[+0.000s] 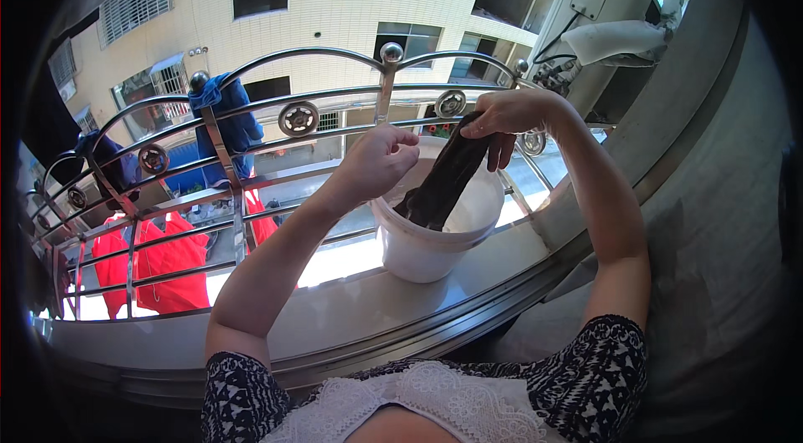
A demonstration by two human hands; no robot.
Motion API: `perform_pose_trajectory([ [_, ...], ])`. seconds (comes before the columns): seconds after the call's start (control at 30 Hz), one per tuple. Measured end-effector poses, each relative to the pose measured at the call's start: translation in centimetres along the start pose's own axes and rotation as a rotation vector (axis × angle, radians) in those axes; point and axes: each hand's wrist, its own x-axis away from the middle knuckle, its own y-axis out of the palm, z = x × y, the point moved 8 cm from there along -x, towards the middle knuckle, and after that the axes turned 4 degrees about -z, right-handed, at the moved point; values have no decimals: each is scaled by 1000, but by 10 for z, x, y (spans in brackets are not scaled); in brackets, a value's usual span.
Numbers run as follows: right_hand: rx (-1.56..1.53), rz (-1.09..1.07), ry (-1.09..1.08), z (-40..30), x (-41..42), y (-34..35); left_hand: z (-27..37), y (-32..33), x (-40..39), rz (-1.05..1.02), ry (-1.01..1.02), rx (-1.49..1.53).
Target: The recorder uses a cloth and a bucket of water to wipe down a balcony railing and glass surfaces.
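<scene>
A dark, wet-looking cloth (444, 176) hangs from my right hand (499, 123), pinched between thumb and fingers at its upper end. Its lower end reaches down inside a white plastic bucket (433, 251). To the left, above the bucket's rim, is my left hand (381, 157). Its fingers are curled in, apart from the cloth, and I see nothing in them. The bucket stands on a pale window ledge (339, 305), just inside the metal railing. What else lies in the bucket is partly hidden by the cloth.
A stainless steel railing (388, 85) curves behind the bucket. Blue cloth (229, 123) drapes over it, and red fabric (172, 261) hangs beyond at left. An air conditioner's outdoor unit (593, 10) sits at upper right. A metal window track (439, 324) runs along the near side.
</scene>
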Motion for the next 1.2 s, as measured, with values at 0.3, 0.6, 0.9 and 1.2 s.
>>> perform_pose_trajectory([
  [0.3,666,-201,35,30,-103,97,-33,35,-18,-240,-547,503],
  [0.6,336,131,-350,2,-60,47,-76,58,-45,-263,-647,583],
  [0.9,-113,777,-746,-9,25,-18,-56,78,-44,-361,-646,879],
  [1.2,-557,509,-621,40,-25,15,-67,68,-42,-193,-560,935],
])
